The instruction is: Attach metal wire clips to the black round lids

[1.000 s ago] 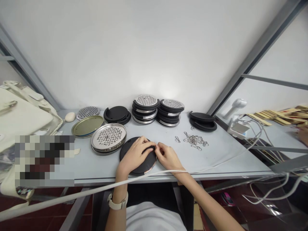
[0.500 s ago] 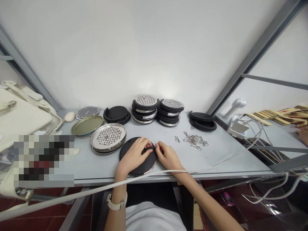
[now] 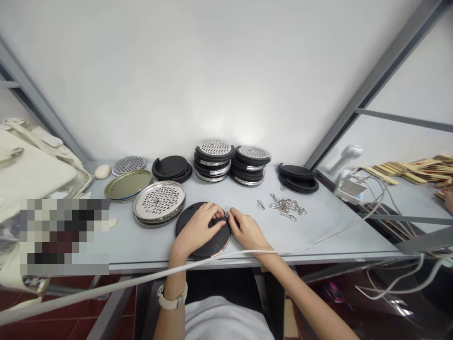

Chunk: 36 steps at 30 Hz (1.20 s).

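A round black disc [image 3: 210,245] with a shiny metal rim showing along its lower edge lies flat near the table's front. My left hand [image 3: 201,226] lies across it, with the fingers bent and holding it by its upper right part. At the disc's right edge, my right hand [image 3: 247,229] has thumb and forefinger pinched on a small shiny metal clip [image 3: 226,216], mostly hidden by the fingertips. Perforated metal discs [image 3: 161,200] sit just left of the black one. To the right lies a loose pile of silver metal clips [image 3: 288,206].
Two stacks of black-rimmed perforated discs [image 3: 214,158] stand at the back, with black rings [image 3: 299,178] to their right. A gold-coloured lid [image 3: 129,185] lies left. A white cable [image 3: 141,279] crosses before my forearms. A cream bag [image 3: 35,165] is at far left.
My right fingertips have shifted slightly at the disc's edge, and a bit of shiny metal now shows there. My left hand and the disc stay almost still.
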Each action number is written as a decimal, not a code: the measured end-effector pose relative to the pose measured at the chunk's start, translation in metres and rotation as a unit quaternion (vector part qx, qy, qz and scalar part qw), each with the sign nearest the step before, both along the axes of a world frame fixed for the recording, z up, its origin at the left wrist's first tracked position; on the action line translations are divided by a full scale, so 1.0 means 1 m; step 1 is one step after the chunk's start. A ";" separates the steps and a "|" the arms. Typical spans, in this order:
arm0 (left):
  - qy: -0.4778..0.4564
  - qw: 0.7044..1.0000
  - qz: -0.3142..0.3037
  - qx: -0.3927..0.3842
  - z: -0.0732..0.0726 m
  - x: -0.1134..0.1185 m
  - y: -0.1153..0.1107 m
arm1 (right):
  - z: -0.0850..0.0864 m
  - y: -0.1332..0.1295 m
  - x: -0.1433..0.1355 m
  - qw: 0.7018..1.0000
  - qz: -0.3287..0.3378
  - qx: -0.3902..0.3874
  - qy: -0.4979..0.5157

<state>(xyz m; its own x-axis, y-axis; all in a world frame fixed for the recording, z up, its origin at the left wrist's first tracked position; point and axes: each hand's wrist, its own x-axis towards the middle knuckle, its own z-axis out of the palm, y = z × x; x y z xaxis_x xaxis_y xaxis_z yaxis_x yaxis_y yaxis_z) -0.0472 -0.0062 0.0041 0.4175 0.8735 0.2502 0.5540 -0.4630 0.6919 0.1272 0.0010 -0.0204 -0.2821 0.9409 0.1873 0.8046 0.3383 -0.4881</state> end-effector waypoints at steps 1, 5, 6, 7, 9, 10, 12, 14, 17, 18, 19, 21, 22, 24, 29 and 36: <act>0.001 1.000 0.000 0.000 0.000 0.000 0.000 | 0.000 0.000 0.000 1.000 0.001 0.001 0.003; 0.015 1.000 0.001 0.011 -0.001 0.002 -0.001 | 0.001 0.000 0.001 1.000 0.009 0.000 0.014; 0.020 1.000 0.002 0.013 -0.001 0.002 -0.002 | 0.001 0.000 0.001 1.000 0.009 0.000 0.015; 0.025 1.000 0.004 0.015 -0.002 0.003 -0.002 | 0.001 0.000 0.001 1.000 0.009 -0.001 0.016; 0.032 0.999 0.008 0.016 -0.002 0.004 -0.002 | 0.001 0.000 0.001 1.000 0.008 0.000 0.015; 0.033 0.999 0.008 0.015 -0.002 0.004 -0.002 | 0.001 0.000 0.001 1.000 0.008 0.001 0.014; 0.033 0.999 0.007 0.012 -0.001 0.004 -0.002 | 0.000 0.000 0.001 1.000 0.006 0.004 0.014; 0.030 1.000 0.005 0.007 -0.001 0.004 -0.001 | -0.001 0.000 0.001 1.000 0.004 0.005 0.014; 0.026 1.000 0.004 0.001 0.000 0.004 0.000 | -0.001 -0.001 0.001 1.000 0.004 0.001 0.015; 0.025 1.000 0.004 0.000 0.000 0.004 0.000 | -0.001 -0.001 0.001 1.000 0.004 0.001 0.016; 0.023 1.000 0.005 -0.001 0.000 0.004 0.000 | -0.001 -0.001 0.001 1.000 0.005 0.000 0.018; 0.020 1.000 0.005 -0.002 0.000 0.004 0.000 | 0.000 -0.002 0.001 1.000 0.007 -0.001 0.023; 0.018 1.000 0.004 -0.004 0.000 0.003 0.000 | 0.000 -0.002 0.001 1.000 0.008 -0.001 0.026; 0.014 1.000 0.000 -0.006 -0.001 0.003 0.000 | 0.000 -0.001 0.002 0.999 0.008 -0.002 0.032; 0.009 1.000 -0.006 -0.010 -0.001 0.002 0.000 | -0.001 0.000 0.001 0.999 0.010 -0.002 0.035; 0.000 1.000 -0.019 -0.010 -0.003 0.002 0.001 | -0.002 -0.002 0.001 0.999 0.011 -0.001 0.036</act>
